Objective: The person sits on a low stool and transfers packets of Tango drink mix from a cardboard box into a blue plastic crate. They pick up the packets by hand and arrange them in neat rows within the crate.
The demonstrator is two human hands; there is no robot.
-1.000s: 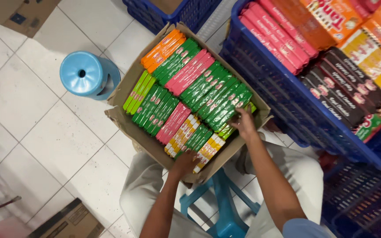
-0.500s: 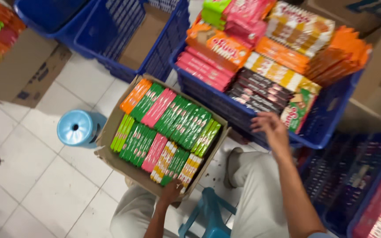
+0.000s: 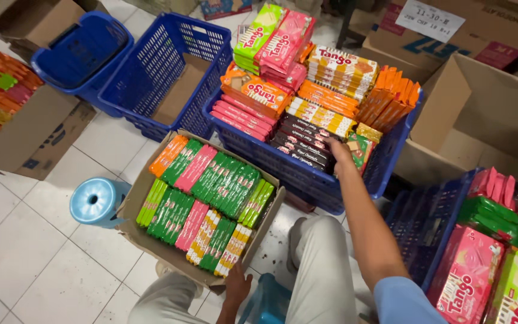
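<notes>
Fingers, right: right hand (image 3: 338,149) reaches into the heaped blue crate (image 3: 307,174); fingertips rest on the dark brown wafer packs (image 3: 307,139) beside a small green pack (image 3: 360,150) — whether they have closed on one cannot be told from this view.
Fingers, left: left hand (image 3: 237,287) grips the near rim of the cardboard box (image 3: 151,240); fingers curl over the edge, nothing else held.
Box contents: wafer packs stand on edge in two rows — orange, green, pink and yellow-white; mostly green packs (image 3: 226,177) in the far row.
Progress, as judged: box appears almost full; only a narrow gap shows at its right end, by the lime-green packs (image 3: 258,201). Crate stock remains heaped well above its rim.
Position of box: resting on the person's lap, tilted slightly, above a blue plastic stool (image 3: 269,303).
Edges: far flap of the box lies close to the crate wall; the right forearm passes over that gap.
Open room: white tiled floor (image 3: 37,252) to the left, past a second, round-topped blue stool (image 3: 94,201) just beside the box.
Obstructions, right: another blue crate (image 3: 418,234) with large pink and green packets stands near the right knee — little room there.
Obstructions, far: two more blue baskets (image 3: 151,66) and brown cartons stand behind.
</notes>
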